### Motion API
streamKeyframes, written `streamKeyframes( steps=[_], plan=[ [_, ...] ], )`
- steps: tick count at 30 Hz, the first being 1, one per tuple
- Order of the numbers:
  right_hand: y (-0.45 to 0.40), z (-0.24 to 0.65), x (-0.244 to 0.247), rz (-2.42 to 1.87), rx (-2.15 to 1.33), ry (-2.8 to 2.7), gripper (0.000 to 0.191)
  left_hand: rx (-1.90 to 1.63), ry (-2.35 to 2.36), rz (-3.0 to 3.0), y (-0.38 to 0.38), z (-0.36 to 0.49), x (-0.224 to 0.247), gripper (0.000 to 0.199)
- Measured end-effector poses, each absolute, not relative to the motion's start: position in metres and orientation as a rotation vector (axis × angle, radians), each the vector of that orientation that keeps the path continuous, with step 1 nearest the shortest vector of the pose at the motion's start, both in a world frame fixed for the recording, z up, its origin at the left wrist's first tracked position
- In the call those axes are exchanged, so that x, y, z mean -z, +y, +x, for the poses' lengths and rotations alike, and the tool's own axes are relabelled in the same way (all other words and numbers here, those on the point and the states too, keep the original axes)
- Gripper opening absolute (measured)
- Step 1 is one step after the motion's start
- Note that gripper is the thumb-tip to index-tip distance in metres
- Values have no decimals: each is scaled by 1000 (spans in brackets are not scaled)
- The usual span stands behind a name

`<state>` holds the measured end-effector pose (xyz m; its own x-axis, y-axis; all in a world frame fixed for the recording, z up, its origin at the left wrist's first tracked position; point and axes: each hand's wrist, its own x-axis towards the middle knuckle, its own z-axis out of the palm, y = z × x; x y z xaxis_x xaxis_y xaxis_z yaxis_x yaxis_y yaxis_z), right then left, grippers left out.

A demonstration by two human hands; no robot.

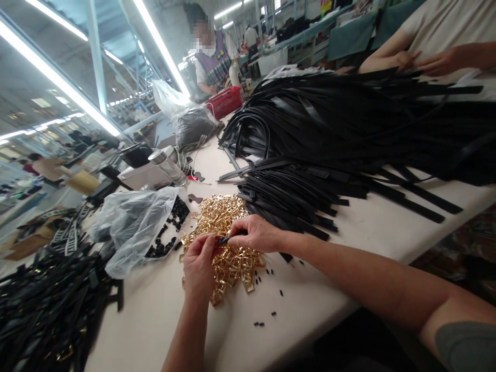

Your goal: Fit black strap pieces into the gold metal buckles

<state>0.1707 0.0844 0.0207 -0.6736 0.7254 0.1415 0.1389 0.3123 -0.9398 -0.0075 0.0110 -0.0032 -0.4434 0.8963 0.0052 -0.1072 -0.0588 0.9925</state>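
Both my hands meet above a heap of gold-coloured metal buckles on the pale table. My left hand pinches one end of a black strap between thumb and fingers. From the other side my right hand grips the same strap, its fingers curled round it. Most of the strap is hidden by the fingers, and I cannot make out whether a buckle sits on it. Just beyond my right hand lies a bundle of black straps.
A clear plastic bag with small black pieces lies left of the buckles. Finished-looking black straps pile up at lower left. A glass bottle and red basket stand farther back. A person's hands are across the table.
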Motion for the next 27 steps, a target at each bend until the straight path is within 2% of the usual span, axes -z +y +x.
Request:
streamKeyframes(
  steps=[8, 17, 27],
  plan=[
    [86, 171, -23, -746, -1353, -1967, 14, -1684, 1316, 778, 8, 1, -1, 29],
    [88, 174, -22, -758, -1085, -2123, 13, -1719, 1355, 768, 9, -8, -4, 33],
    [91, 174, -21, -774, -1147, -1981, 14, -1710, 1289, 665, 9, -7, -4, 39]
  ],
)
